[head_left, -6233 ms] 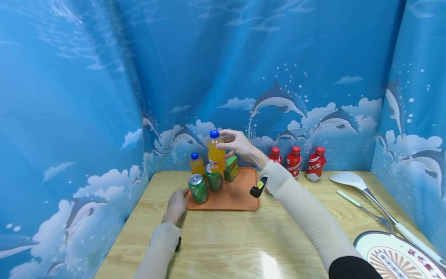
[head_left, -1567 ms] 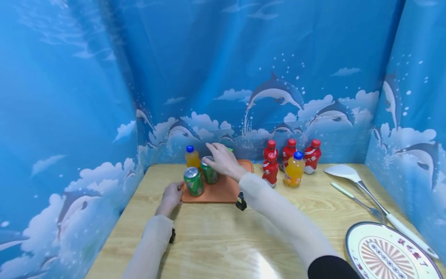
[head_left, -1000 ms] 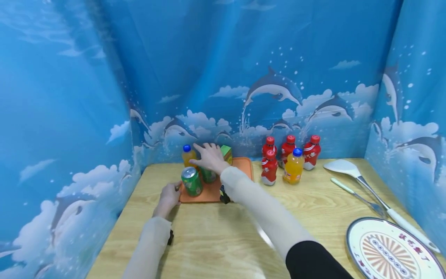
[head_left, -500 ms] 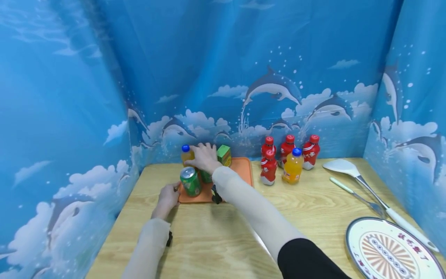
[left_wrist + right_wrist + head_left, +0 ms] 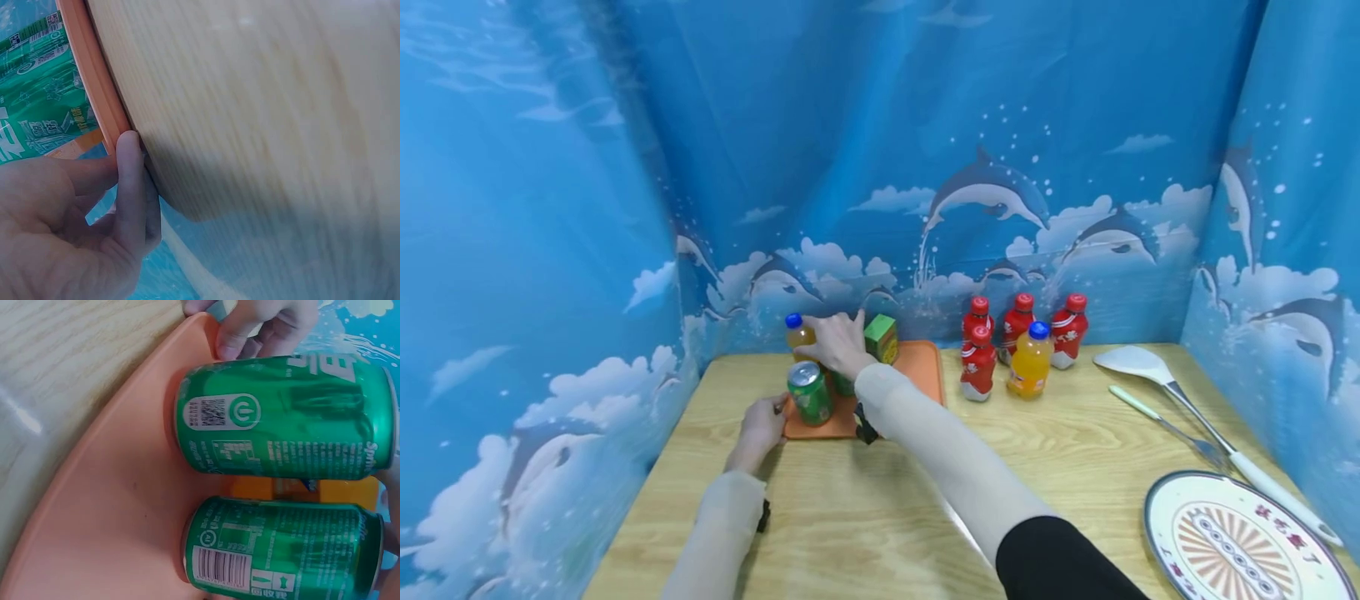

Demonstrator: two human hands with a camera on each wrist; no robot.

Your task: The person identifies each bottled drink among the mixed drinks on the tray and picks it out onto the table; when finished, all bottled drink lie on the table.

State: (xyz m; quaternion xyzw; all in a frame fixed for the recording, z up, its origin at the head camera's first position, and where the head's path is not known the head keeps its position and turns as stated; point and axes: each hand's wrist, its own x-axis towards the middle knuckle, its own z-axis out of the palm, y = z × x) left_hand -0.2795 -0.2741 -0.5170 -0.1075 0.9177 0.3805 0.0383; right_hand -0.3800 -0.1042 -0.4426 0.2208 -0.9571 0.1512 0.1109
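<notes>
My left hand point(image 5: 762, 427) pinches the front left corner of the orange tray point(image 5: 922, 372); the left wrist view shows fingers point(image 5: 129, 169) and thumb at its rim. Two green soda cans stand upright on the tray, the front can point(image 5: 809, 393) in plain sight and the second can point(image 5: 843, 384) partly behind my right arm. At the back left, my right hand point(image 5: 841, 343) grips a blue-capped bottle of orange drink point(image 5: 795, 335), thumb in front and fingers behind. The bottle's lower part is hidden by the front can. A green box point(image 5: 882, 337) stands on the tray right of this hand.
Right of the tray stand several red bottles point(image 5: 978, 363) and another orange drink bottle point(image 5: 1031, 362). Further right lie a white-bladed spatula point(image 5: 1138, 365) and a fork point(image 5: 1172, 425), with a patterned plate point(image 5: 1247, 533) at the front right. A blue dolphin curtain point(image 5: 880, 167) closes the back and sides.
One orange bottle has gone from the tray to beside the red bottles. My right hand has since moved left over the cans to the other orange bottle, which has shifted slightly. My left hand stays on the tray.
</notes>
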